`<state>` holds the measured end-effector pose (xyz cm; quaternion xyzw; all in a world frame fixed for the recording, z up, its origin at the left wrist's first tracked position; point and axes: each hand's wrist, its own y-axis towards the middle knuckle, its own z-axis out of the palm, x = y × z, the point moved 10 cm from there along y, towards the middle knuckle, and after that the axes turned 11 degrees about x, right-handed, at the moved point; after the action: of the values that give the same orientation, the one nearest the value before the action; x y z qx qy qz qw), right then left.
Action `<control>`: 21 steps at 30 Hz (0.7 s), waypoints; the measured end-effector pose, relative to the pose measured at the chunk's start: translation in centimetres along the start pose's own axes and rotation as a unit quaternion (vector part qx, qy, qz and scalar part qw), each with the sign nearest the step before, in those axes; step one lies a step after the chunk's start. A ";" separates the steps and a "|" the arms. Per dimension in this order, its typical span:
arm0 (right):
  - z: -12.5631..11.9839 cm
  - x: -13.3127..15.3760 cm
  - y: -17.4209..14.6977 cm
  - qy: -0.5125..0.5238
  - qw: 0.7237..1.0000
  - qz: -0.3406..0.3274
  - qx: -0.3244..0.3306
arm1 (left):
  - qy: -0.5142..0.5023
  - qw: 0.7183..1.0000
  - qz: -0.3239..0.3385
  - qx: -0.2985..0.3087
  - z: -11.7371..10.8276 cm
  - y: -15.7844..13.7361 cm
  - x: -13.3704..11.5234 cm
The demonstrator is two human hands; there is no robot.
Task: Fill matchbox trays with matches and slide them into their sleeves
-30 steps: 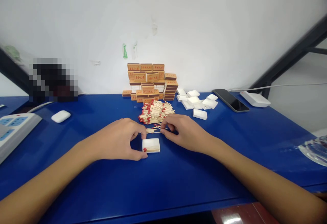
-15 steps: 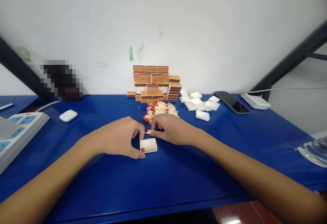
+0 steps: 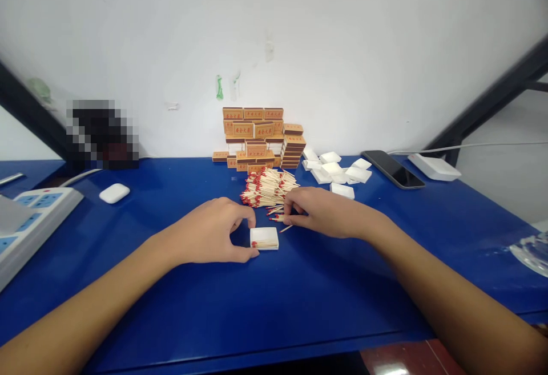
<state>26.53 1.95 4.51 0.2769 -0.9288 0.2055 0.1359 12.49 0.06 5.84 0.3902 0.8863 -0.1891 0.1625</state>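
Note:
A white matchbox tray (image 3: 268, 234) lies on the blue table with a few red-tipped matches (image 3: 265, 244) along its near side. Thumb and forefinger of my left hand (image 3: 216, 232) grip the tray at its left end, one at the near edge and one at the far edge. To the right and slightly beyond it, my right hand (image 3: 329, 212) pinches a few matches (image 3: 278, 218), heads pointing left. One loose match (image 3: 286, 228) lies on the table under the fingers. Just behind is a large heap of matches (image 3: 268, 186), partly covered by the right fingers.
Stacked matchboxes (image 3: 254, 132) stand against the wall behind the heap. Several white trays (image 3: 336, 169) lie to their right, beside a phone (image 3: 393, 169) and a white box (image 3: 434, 167). On the left are a white earbud case (image 3: 114, 193) and a power strip (image 3: 47, 215).
My left hand and the tray have shifted right. The right hand has also moved right, away from the tray, and a loose match now shows under its fingers.

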 end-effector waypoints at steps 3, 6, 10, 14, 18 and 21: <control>0.1 -0.4 0.0 0.008 1.000 -0.004 0.007 | 0.011 1.000 0.000 -0.005 0.3 0.3 -0.1; 0.1 -0.2 -0.1 0.005 1.000 -0.012 0.006 | 0.022 1.000 0.001 -0.005 0.6 0.5 -0.1; 0.0 0.0 -0.2 0.003 1.000 -0.024 0.001 | 0.030 1.000 -0.005 -0.002 0.8 0.5 0.0; -0.5 -0.6 -0.3 -0.004 1.000 -0.015 -0.004 | 0.035 0.999 -0.010 0.004 0.7 0.3 -0.1; -0.5 -1.2 -0.3 0.006 1.000 0.001 0.023 | 0.041 0.999 -0.015 0.005 0.6 0.4 -0.2; -0.4 -1.2 -0.4 0.017 0.999 0.007 0.038 | 0.045 0.999 -0.015 0.003 0.6 0.4 -0.2</control>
<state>27.74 2.41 4.57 0.2713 -0.9199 0.2461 0.1401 13.00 -0.03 5.33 0.3855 0.8978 -0.1768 0.1188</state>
